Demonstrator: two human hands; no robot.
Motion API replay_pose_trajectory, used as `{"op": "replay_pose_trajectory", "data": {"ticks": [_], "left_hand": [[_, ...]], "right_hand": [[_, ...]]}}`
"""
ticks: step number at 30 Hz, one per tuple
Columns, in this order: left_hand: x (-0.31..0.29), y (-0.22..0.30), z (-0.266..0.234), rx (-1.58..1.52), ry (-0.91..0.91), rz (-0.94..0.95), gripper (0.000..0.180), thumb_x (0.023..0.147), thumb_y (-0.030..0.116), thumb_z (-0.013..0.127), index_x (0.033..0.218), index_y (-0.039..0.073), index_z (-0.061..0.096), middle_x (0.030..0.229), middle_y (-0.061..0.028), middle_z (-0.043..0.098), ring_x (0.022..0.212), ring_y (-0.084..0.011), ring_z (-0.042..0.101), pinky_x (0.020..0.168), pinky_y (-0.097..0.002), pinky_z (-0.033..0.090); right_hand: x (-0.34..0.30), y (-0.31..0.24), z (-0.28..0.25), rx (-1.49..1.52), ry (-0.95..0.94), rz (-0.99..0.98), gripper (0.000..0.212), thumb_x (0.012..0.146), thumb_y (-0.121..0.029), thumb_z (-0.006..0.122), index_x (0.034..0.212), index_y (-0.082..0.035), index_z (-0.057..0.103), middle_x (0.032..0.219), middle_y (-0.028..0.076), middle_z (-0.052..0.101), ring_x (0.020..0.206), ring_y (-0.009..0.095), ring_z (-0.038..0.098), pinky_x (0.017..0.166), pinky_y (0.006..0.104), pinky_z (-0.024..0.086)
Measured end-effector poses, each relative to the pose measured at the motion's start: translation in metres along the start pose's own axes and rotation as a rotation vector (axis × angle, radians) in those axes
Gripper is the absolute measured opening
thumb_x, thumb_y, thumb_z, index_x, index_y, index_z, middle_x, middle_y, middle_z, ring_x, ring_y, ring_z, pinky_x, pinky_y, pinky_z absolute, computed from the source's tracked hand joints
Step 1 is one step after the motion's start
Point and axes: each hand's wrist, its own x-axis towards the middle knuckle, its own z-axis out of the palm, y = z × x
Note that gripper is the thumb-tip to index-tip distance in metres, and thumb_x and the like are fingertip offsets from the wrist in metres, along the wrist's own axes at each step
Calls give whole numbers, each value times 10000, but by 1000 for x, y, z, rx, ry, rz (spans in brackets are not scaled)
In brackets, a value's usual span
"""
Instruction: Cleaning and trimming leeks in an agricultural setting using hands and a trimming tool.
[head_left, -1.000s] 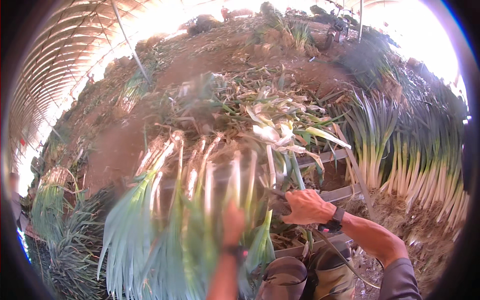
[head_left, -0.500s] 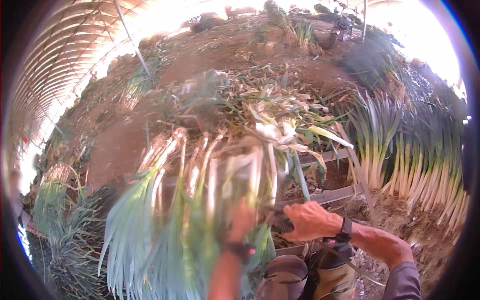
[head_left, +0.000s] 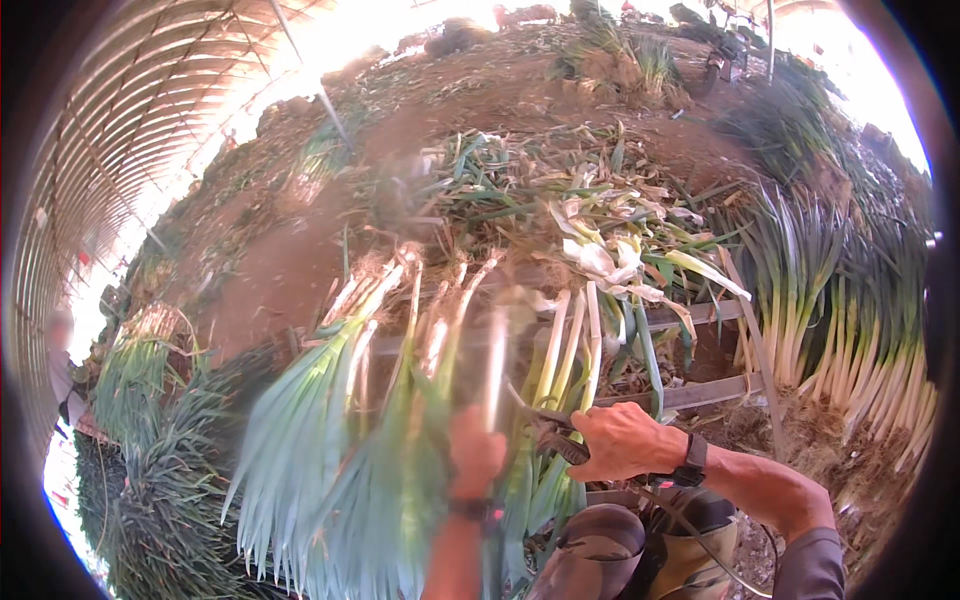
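Note:
A long green onion [head_left: 497,352] stands with its pale stalk up out of my left hand [head_left: 475,455], which is closed round it; hand and stalk are smeared by motion. My right hand [head_left: 625,440] is wrapped round a dark blow gun [head_left: 558,436] with a thin nozzle pointing up and left toward that stalk. A hose [head_left: 700,540] trails from below this hand to the lower right. Between the hands, several other onions [head_left: 560,345] lie with pale stalks pointing away. Left of my left hand, more onions [head_left: 375,310] lie with roots away and blue-green leaves toward me.
Wooden slats [head_left: 700,392] run beneath the onions. Beyond lies a heap of peeled skins and leaves [head_left: 600,250]. Rows of onions [head_left: 830,310] lean at the right; bundles [head_left: 150,370] are stacked at the left. Another person [head_left: 65,370] is at the far left edge.
The view has shifted left, so the scene sits further right. In my left hand a single stalk now shows, where a blurred group stood before. My right hand keeps hold of the blow gun.

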Motion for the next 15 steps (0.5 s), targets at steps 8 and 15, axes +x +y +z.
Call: {"op": "replay_pose_trajectory", "data": {"ticks": [8,15], "left_hand": [[22,-20,-15,-283,-44,117,346,868,225,708,1139,19,643,1052,-174,673,978,-368,648,858,-456,514],[59,-33,-18,594,-64,147,279,845,213,714,1033,38,605,1070,-136,596,1074,-317,545,895,-475,451]], "right_hand": [[19,-15,10,23,-53,-33,567,760,-454,714,914,74,575,813,234,654,745,422,666,691,497,528],[45,-19,11,35,-62,-13,575,767,-454,724,929,80,586,794,248,655,750,427,671,688,505,532]]}}
